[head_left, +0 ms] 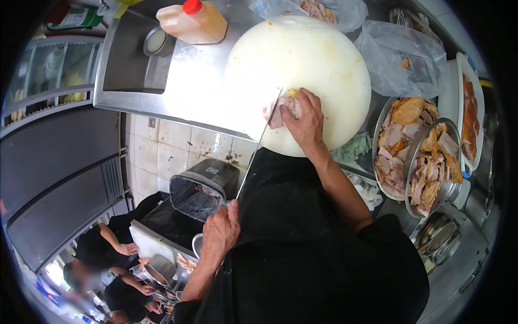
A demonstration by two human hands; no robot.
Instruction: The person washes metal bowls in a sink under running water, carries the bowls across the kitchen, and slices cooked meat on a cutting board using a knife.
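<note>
My left hand (220,229) is closed around the handle of a long, thin-bladed knife (253,156). The blade reaches up over the edge of a round white cutting board (329,59), its far end against a pale pink piece of meat (276,114). My right hand (306,121) presses that meat onto the board, fingers curled over it and thumb on its near side. Beside those fingertips shows a small yellow striped bit (294,93), too small to name. The fingers cover part of the meat.
Right of the board are a tray of sliced meat (388,162), an oval metal dish of meat (426,189), a plastic bag (399,54) and a green cloth (356,148). A red-capped jug (197,24) stands by the sink (132,65). Below, a lined bin (202,183); co-workers (108,243) lower left.
</note>
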